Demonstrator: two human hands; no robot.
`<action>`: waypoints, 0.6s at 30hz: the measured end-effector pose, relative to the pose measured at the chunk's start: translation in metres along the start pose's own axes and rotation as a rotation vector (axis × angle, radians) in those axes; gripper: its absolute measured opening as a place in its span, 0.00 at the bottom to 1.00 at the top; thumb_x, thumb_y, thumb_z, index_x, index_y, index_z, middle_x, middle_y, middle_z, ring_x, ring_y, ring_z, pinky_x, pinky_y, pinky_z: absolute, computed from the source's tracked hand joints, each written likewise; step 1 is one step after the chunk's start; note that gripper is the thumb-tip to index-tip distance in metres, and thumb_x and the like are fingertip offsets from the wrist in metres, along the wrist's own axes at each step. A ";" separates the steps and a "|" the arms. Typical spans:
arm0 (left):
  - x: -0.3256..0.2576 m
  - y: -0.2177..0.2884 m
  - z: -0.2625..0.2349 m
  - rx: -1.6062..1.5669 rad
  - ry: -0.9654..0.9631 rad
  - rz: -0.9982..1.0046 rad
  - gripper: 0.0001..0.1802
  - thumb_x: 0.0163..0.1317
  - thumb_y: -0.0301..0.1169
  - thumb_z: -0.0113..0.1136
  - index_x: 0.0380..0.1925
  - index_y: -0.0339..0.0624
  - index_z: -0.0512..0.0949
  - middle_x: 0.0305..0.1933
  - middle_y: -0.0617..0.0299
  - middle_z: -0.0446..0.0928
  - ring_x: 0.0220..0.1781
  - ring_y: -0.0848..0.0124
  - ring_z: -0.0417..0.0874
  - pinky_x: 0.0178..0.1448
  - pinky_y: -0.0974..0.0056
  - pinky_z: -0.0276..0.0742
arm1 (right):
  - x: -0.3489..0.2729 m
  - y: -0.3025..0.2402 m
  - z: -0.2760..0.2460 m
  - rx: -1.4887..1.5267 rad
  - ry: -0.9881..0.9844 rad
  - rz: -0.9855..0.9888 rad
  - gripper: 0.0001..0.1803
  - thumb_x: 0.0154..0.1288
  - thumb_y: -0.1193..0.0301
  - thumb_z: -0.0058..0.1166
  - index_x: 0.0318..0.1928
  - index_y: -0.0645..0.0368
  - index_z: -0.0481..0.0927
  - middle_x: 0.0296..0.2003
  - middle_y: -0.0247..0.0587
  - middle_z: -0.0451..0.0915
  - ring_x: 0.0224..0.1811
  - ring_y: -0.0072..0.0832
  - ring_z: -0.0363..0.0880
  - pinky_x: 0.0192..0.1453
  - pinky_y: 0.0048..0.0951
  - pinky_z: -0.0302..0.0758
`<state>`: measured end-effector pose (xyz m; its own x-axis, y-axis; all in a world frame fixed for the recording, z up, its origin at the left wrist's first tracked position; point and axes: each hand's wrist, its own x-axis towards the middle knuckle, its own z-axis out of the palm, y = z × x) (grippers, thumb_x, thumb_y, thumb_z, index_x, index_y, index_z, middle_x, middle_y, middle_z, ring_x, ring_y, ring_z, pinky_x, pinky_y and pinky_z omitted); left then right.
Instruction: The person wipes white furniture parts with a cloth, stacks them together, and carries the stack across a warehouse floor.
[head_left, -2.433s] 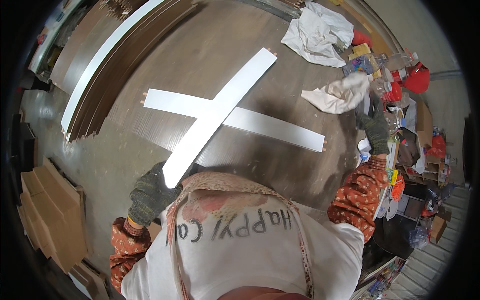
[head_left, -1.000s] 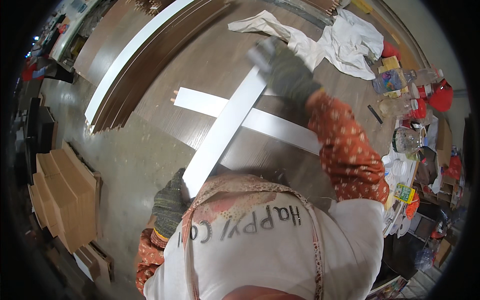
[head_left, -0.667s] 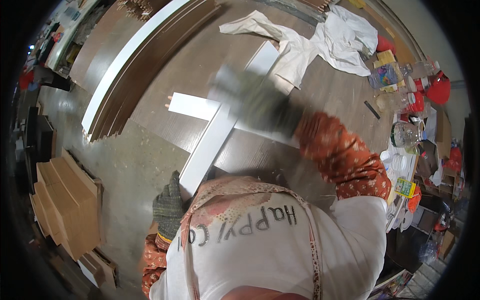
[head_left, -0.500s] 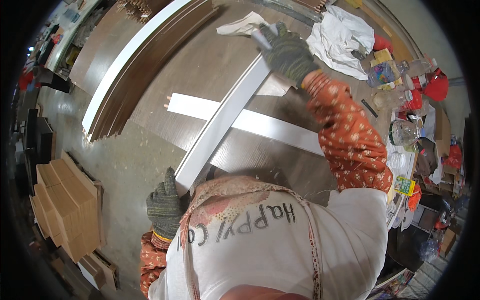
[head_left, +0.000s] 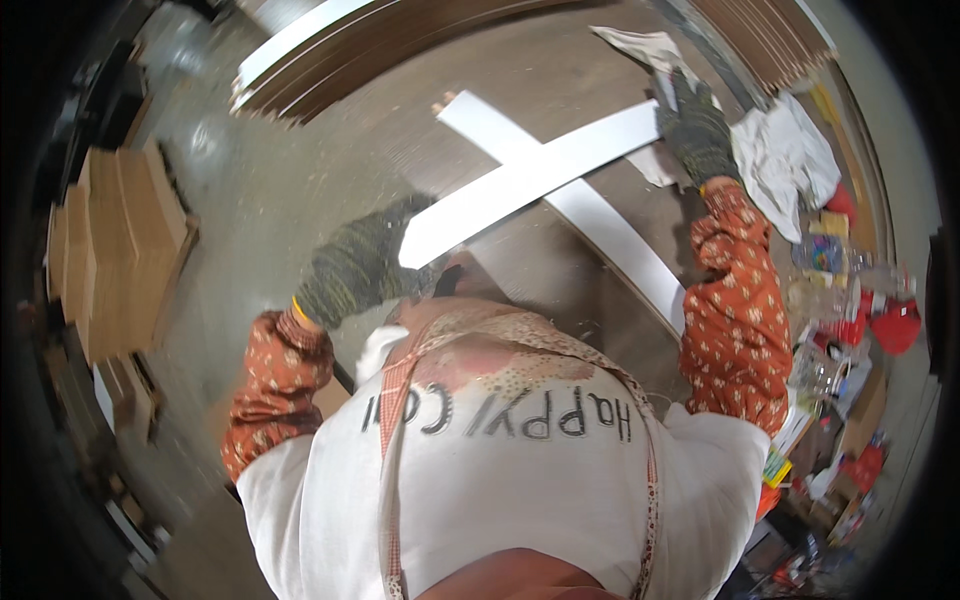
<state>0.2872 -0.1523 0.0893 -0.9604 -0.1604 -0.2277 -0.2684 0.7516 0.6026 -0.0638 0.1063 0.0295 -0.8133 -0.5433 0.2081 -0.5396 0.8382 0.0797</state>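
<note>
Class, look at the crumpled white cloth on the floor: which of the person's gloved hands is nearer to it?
Right. The right hand grips the far end of the upper white board, just beside the white cloth. The left hand holds the board's near end, well away from it.

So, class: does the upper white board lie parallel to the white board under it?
No: the upper white board, held by both gloved hands, crosses the lower white board at an angle.

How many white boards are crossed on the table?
2. The upper board is held at its ends by the left hand and right hand. The lower board lies beneath it. More may be stacked behind.
</note>
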 end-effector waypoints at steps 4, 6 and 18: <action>-0.027 -0.011 -0.027 -0.269 0.120 -0.112 0.40 0.40 0.39 0.75 0.55 0.40 0.70 0.51 0.55 0.76 0.52 0.65 0.76 0.56 0.61 0.72 | -0.011 0.012 0.013 -0.027 -0.007 -0.185 0.31 0.64 0.55 0.41 0.67 0.44 0.57 0.59 0.64 0.63 0.60 0.57 0.64 0.60 0.49 0.65; -0.049 -0.030 -0.014 -0.391 0.259 -0.172 0.39 0.39 0.36 0.77 0.54 0.41 0.72 0.51 0.58 0.76 0.52 0.68 0.76 0.56 0.62 0.72 | -0.014 0.009 0.008 -0.075 -0.011 -0.260 0.32 0.64 0.54 0.43 0.67 0.44 0.56 0.59 0.64 0.64 0.60 0.58 0.63 0.60 0.50 0.64; -0.053 -0.038 0.029 -0.803 0.579 -0.025 0.39 0.45 0.25 0.72 0.58 0.44 0.63 0.50 0.59 0.73 0.51 0.71 0.75 0.52 0.65 0.77 | -0.104 -0.263 -0.121 0.358 0.035 -1.076 0.26 0.59 0.70 0.49 0.60 0.55 0.68 0.61 0.56 0.64 0.66 0.47 0.60 0.68 0.40 0.60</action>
<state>0.3506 -0.1541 0.0564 -0.7845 -0.6192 0.0328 -0.0542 0.1212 0.9911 0.1885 -0.0517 0.1047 0.1136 -0.9672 0.2272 -0.9906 -0.1277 -0.0485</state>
